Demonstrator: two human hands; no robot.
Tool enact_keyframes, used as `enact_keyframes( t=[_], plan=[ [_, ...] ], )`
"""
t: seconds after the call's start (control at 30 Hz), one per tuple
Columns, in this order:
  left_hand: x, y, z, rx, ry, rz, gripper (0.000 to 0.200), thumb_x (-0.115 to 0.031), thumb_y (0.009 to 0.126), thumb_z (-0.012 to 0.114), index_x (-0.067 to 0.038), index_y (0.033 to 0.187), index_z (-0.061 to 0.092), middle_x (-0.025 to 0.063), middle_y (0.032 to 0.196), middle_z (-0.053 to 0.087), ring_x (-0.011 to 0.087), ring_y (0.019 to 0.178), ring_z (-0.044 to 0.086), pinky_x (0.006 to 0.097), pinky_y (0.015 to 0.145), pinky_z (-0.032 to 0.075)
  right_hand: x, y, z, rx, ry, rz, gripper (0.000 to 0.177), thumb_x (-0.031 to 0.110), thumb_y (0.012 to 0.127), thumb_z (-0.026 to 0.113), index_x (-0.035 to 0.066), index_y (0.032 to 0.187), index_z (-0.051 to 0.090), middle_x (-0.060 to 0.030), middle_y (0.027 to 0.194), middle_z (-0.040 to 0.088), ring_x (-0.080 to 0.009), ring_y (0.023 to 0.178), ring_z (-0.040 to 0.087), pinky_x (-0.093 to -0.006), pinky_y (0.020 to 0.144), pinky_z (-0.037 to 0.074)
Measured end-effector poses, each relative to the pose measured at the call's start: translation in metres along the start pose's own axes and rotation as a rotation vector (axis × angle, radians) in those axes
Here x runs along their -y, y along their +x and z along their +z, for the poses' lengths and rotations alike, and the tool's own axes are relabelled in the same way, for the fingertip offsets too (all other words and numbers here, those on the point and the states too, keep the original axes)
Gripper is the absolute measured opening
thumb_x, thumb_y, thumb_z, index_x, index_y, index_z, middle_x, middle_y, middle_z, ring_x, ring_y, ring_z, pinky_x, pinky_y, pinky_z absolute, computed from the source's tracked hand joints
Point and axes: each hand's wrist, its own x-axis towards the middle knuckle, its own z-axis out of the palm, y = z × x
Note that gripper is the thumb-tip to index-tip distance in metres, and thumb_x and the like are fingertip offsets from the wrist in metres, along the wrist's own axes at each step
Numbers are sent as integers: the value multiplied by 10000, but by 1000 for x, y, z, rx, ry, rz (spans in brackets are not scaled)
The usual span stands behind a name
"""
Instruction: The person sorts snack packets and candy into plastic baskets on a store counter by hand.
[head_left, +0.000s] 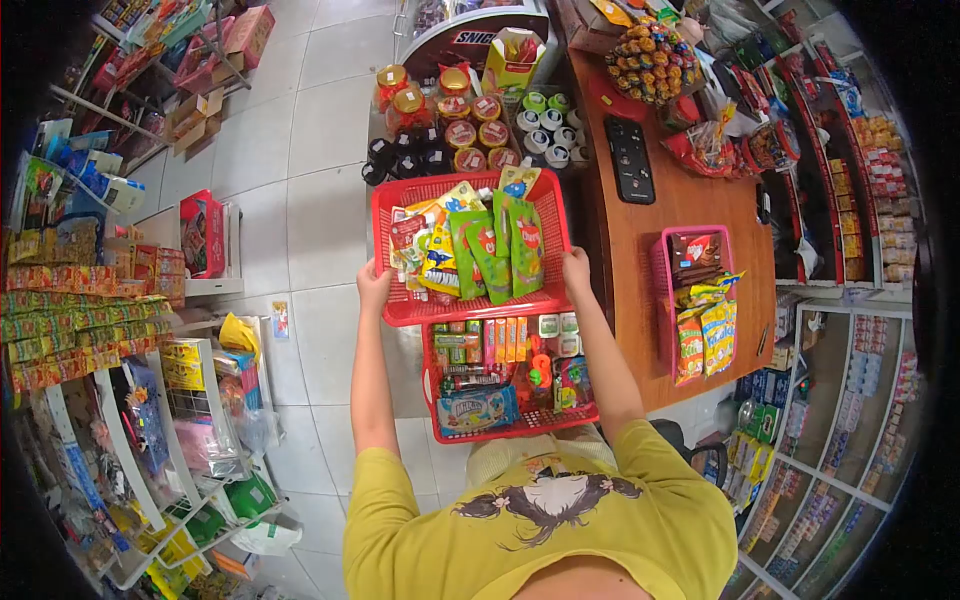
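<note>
My left hand (374,286) is closed on the left side of a red plastic basket (478,309). At the opposite side, my right hand (577,273) grips the same basket. Several green snack pouches (489,252) lie in its right half, and yellow packets (440,262) and other mixed packets fill the left. Below it, nearer my body, is a second red basket (515,430) with small boxes, tubes and a blue-and-white packet (478,411). The upper basket partly hides its far edge. My fingertips are partly hidden at the rim.
Lidded jars (461,134) and white bottles (551,130) stand beyond the basket. On the right, a wooden counter (650,355) holds a pink basket (664,335) of snacks and a black device (629,160). Stocked racks (90,335) line the left, beside the tiled floor (325,230).
</note>
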Motion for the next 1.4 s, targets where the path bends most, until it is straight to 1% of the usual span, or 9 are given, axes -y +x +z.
enact_keyframes(
  t=[0.27, 0.47, 0.57, 0.67, 0.73, 1.0, 1.07, 1.27, 1.4],
  plan=[
    [-104, -34, -12, -23, 50, 12, 288, 48, 653, 495, 42, 940, 493, 79, 846, 558, 126, 720, 534, 238, 661, 436, 90, -47, -15, 209, 76, -74, 175, 56, 674, 447, -36, 821, 472, -100, 748, 523, -156, 685, 499, -267, 613, 397],
    [-195, -60, -15, 77, 258, 186, 251, 22, 666, 519, 39, 916, 523, 76, 847, 561, 124, 737, 530, 234, 671, 419, 125, -74, -60, 149, -134, -439, 217, 73, 737, 429, -42, 915, 475, -147, 836, 529, -205, 828, 511, -292, 726, 391],
    [-233, -83, 12, 142, 203, 198, 256, 43, 680, 498, 51, 936, 504, 79, 857, 560, 121, 733, 531, 227, 660, 418, 143, -95, -98, 132, -88, -519, 210, 72, 745, 431, -33, 922, 474, -148, 891, 512, -209, 856, 496, -286, 747, 378],
    [-263, -110, 50, 161, 205, 234, 255, 46, 679, 494, 54, 934, 503, 80, 848, 562, 116, 717, 533, 221, 648, 416, 182, -130, -153, 289, 255, -357, 245, 66, 759, 438, -20, 988, 437, -113, 928, 486, -160, 903, 457, -263, 774, 357],
    [-274, -119, 77, 252, 169, 212, 254, 47, 674, 482, 59, 927, 503, 83, 831, 565, 111, 694, 535, 212, 629, 415, 187, -140, -199, 257, 166, -494, 259, 84, 772, 442, -7, 1013, 421, -79, 945, 479, -135, 896, 448, -252, 785, 349],
    [-305, -151, 263, 643, 215, 294, 267, 31, 641, 467, 66, 901, 514, 77, 814, 564, 106, 674, 527, 209, 613, 412, 171, -184, -373, 145, 526, -594, 313, 90, 777, 446, -16, 1067, 392, -64, 1003, 473, -122, 932, 438, -245, 831, 319],
    [-305, -152, 323, 738, 396, 324, 272, 20, 635, 463, 62, 898, 520, 73, 826, 565, 93, 696, 520, 209, 620, 409, 155, -185, -413, -66, 504, -621, 338, 83, 772, 443, -39, 1080, 378, -76, 1035, 463, -133, 956, 431, -249, 843, 311],
    [-237, -123, 515, 1118, 112, 58, 283, 11, 661, 504, 38, 943, 496, 77, 872, 552, 128, 726, 540, 235, 645, 440, 100, -156, -513, -388, 421, -719, 302, 64, 774, 410, -55, 1051, 404, -107, 1095, 400, -174, 1033, 362, -274, 885, 256],
    [-196, -101, 615, 1144, 284, -151, 277, 34, 667, 475, -3, 940, 513, 78, 838, 564, 144, 712, 553, 253, 629, 446, 68, -115, -542, -493, 283, -770, 284, 56, 779, 387, -62, 1036, 413, -121, 1098, 385, -191, 1043, 347, -280, 896, 237]
  ],
)
